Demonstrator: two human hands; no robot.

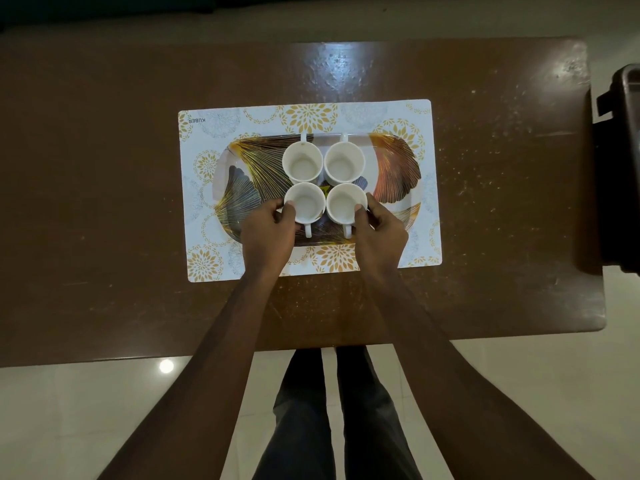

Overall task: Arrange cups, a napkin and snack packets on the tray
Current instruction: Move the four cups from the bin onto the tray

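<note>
My left grip (pixel 268 226) is closed around the near-left cup (pixel 304 206), thumb on its rim and fingers curled round its outer wall. My right grip (pixel 379 226) holds the near-right cup (pixel 346 204) the same way, thumb tip on the rim and fingers behind the wall. Both cups appear to rest on the tray (pixel 235 188), so I judge I am setting them down or nudging them square, not lifting them.

Going left to right: the brown surface (pixel 104 202) is bare at nine o'clock. At the centre lies a white placemat (pixel 426 237) with gold flower rings, and the tray, dark with gold leaf veins, sits on it. Four white cups stand upright in a tight square at the tray's middle. The far-left cup (pixel 302 162) and far-right cup (pixel 344 162) point their handles toward twelve o'clock; the two I hold point theirs toward six o'clock, at me. The pairing looks deliberate, keeping handles outward and leaving the tray's ends free, likely for the napkin and snack packets. All four cups look empty. No napkin or packets are in view. At three o'clock, past the surface's edge, stands a dark container (pixel 623 161), contents hidden.
</note>
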